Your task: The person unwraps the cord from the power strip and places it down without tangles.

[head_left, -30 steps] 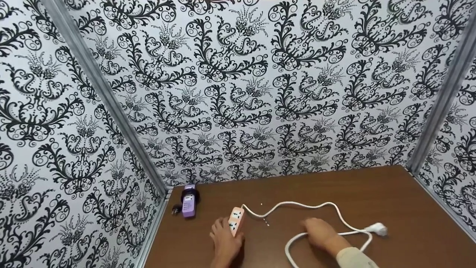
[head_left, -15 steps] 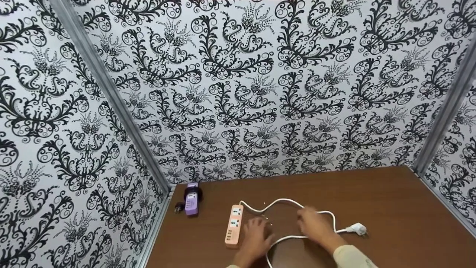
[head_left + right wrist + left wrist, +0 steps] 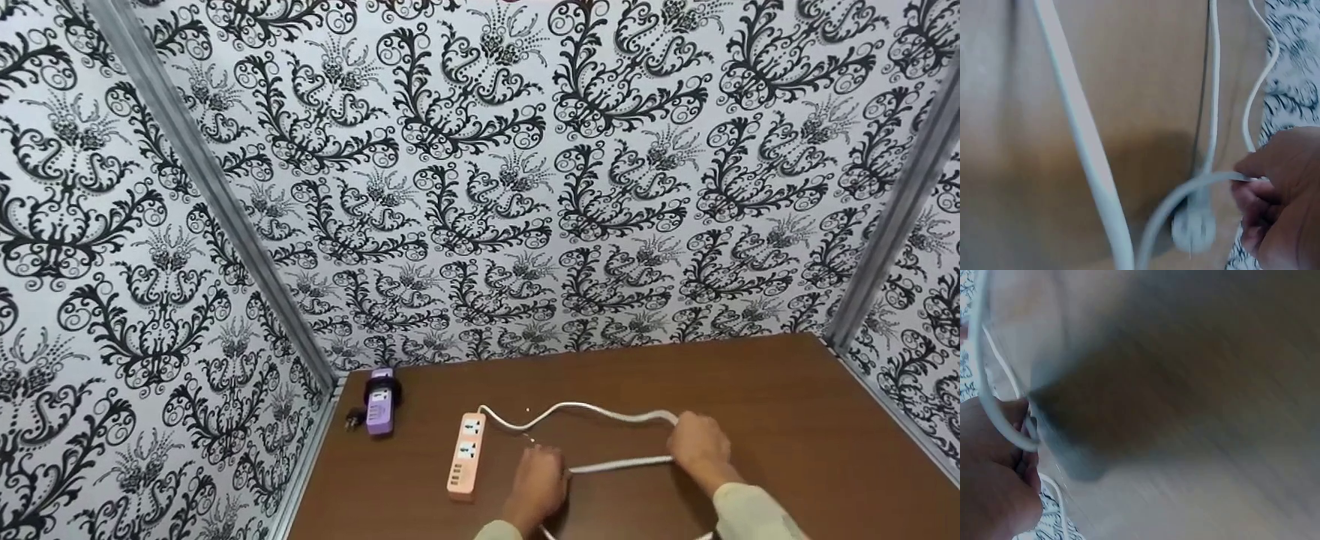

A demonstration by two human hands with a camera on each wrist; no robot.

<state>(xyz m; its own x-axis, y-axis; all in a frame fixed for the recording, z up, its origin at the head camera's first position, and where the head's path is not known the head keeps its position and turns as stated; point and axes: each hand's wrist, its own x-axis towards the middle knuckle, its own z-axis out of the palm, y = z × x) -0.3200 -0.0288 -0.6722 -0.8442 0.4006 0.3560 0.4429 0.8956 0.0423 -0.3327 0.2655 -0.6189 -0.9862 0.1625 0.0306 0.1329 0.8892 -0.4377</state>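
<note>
A peach power strip (image 3: 465,456) with white sockets lies on the brown table, left of both hands. Its white cord (image 3: 624,465) curves off to the right and is held between the two hands. My left hand (image 3: 538,484), just right of the strip, grips the cord; in the left wrist view a loop of cord (image 3: 985,391) passes into its curled fingers. Farther right, my right hand (image 3: 701,446) pinches the cord between thumb and fingers. The white plug (image 3: 1193,230) shows beside that hand in the right wrist view; in the head view it is hidden.
At the back left corner lies a purple power strip (image 3: 380,420) with a black cord wound round it and its black plug (image 3: 355,418) beside it. Tiny white specks (image 3: 528,410) dot the table. Patterned walls (image 3: 487,187) enclose the back and sides.
My left hand has left the power strip, moved right and taken hold of the cord. My right hand has shifted right along the cord, and the plug has dropped from the head view.
</note>
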